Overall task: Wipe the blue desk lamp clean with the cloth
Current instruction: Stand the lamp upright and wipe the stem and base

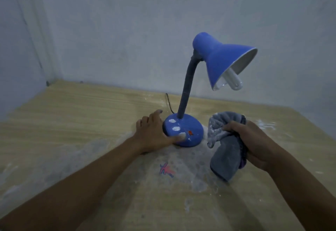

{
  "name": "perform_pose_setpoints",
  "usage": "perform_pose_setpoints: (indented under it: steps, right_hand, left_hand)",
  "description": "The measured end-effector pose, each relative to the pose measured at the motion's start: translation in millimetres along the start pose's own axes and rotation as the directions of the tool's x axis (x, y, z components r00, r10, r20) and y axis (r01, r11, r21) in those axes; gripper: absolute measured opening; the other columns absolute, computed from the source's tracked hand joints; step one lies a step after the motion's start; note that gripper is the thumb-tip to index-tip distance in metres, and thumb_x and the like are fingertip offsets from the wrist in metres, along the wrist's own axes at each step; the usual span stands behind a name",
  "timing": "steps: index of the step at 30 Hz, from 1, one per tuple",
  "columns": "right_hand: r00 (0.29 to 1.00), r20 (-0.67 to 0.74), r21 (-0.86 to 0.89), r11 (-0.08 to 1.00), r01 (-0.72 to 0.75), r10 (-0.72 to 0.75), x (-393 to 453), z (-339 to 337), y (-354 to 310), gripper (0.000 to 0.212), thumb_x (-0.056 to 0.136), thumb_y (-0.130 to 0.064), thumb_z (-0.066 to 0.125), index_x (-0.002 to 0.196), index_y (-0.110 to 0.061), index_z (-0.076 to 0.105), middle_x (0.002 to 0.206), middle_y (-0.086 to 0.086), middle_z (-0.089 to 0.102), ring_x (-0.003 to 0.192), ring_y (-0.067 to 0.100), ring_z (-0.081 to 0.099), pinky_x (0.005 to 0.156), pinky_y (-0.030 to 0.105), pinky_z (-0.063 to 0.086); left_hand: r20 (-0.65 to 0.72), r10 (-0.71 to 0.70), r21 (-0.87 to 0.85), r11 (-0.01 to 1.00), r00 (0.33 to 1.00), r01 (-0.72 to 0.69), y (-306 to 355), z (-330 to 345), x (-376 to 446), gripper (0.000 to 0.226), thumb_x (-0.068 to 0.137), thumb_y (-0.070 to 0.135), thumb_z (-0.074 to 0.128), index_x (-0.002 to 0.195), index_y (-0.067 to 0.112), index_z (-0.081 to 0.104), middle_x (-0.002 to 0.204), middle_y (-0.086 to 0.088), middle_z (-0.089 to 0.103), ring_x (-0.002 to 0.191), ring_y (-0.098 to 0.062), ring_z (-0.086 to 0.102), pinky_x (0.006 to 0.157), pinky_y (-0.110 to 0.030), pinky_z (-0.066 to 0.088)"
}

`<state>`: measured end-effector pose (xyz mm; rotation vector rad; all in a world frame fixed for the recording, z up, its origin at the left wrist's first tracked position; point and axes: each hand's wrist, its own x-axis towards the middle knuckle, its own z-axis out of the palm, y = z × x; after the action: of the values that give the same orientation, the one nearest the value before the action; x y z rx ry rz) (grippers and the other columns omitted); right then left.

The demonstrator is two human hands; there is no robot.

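You are looking at a plain room corner, most likely in a home or a small study space rather than a shop or lab. A bare, pale plastered wall meets a second wall at the left, and a light wood-grain table is pushed right up against both. The blue desk lamp standing on it with its black cord trailing toward the wall suits a study corner, and white powdery dust is smeared across the tabletop.
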<state>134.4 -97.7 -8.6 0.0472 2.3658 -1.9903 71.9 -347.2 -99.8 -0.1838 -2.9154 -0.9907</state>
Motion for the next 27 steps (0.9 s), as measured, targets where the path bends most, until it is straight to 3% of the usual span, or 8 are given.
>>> perform_pose_setpoints:
  steps: [3,6,9,12,17,22,25,27]
  right_hand:
    - [1.000,0.016,0.045,0.999,-0.009,0.009,0,-7,2,0.024,0.089,0.000,0.050,0.076,0.004,0.071,0.075,0.024,0.070,0.063,0.028,0.066,0.057,0.030,0.053]
    - [0.997,0.062,0.148,0.987,-0.054,0.045,-1,-10,1,0.020,0.088,-0.002,0.051,0.082,0.004,0.069,0.077,0.023,0.069,0.063,0.027,0.067,0.056,0.029,0.053]
    - [0.990,0.115,0.241,0.964,-0.110,0.085,1,-14,1,0.022,0.088,-0.005,0.050,0.086,0.003,0.071,0.082,0.021,0.071,0.069,0.027,0.070,0.057,0.029,0.055]
    - [0.981,0.152,0.348,0.922,-0.169,0.122,-1,-18,-5,0.028,0.091,-0.012,0.048,0.106,0.002,0.066,0.097,0.021,0.073,0.081,0.029,0.071,0.067,0.034,0.056]
    - [0.992,0.071,0.439,0.890,-0.126,0.106,-4,-33,-12,0.038,0.095,-0.021,0.042,0.119,-0.001,0.062,0.114,0.019,0.070,0.105,0.034,0.067,0.088,0.044,0.050]
    - [0.991,-0.118,0.393,0.920,-0.005,0.055,-6,-46,-19,0.035,0.099,-0.031,0.042,0.118,-0.008,0.062,0.110,0.011,0.073,0.100,0.025,0.070,0.090,0.043,0.050]
    - [0.994,-0.103,0.384,0.923,0.003,0.040,-8,-64,-25,0.047,0.099,-0.045,0.039,0.128,-0.012,0.057,0.121,0.011,0.068,0.107,0.030,0.067,0.095,0.053,0.048]
    - [0.998,-0.033,0.399,0.915,0.057,-0.048,-12,-74,-33,0.056,0.097,-0.046,0.039,0.128,-0.002,0.055,0.125,0.017,0.065,0.113,0.034,0.063,0.095,0.056,0.046]
  left_hand:
    - [-0.003,0.055,-0.172,0.984,0.998,-0.055,4,-27,25,0.084,0.086,0.060,0.065,0.150,0.018,0.033,0.146,-0.003,0.048,0.135,-0.024,0.043,0.109,-0.039,0.036]
    - [0.142,0.220,-0.145,0.969,0.965,-0.199,22,-49,50,0.063,0.094,0.037,0.065,0.148,0.016,0.039,0.149,-0.001,0.046,0.133,-0.017,0.046,0.099,-0.027,0.038]
    - [0.257,0.279,-0.171,0.955,0.925,-0.241,33,-53,73,0.045,0.098,0.027,0.062,0.140,0.021,0.047,0.142,0.004,0.053,0.128,-0.016,0.051,0.101,-0.032,0.045]
    - [0.288,0.326,-0.173,0.942,0.901,-0.286,35,-49,85,0.032,0.101,0.021,0.056,0.132,0.014,0.057,0.129,0.001,0.065,0.121,-0.014,0.060,0.103,-0.035,0.048]
    - [0.195,0.365,-0.276,0.911,0.910,-0.307,30,-41,86,0.022,0.101,0.014,0.057,0.121,0.007,0.063,0.115,-0.006,0.071,0.109,-0.019,0.068,0.096,-0.039,0.056]
    - [0.076,0.355,-0.193,0.922,0.932,-0.335,31,-31,87,0.019,0.100,0.023,0.059,0.116,0.013,0.064,0.110,-0.001,0.072,0.102,-0.017,0.069,0.093,-0.045,0.056]
    - [0.025,0.354,-0.123,0.929,0.935,-0.349,34,-29,88,0.014,0.099,0.026,0.060,0.109,0.017,0.063,0.104,0.002,0.072,0.092,-0.016,0.068,0.088,-0.042,0.056]
    - [-0.016,0.349,-0.090,0.933,0.937,-0.349,37,-26,87,0.009,0.099,0.027,0.059,0.105,0.020,0.061,0.102,0.003,0.071,0.090,-0.016,0.067,0.085,-0.038,0.055]
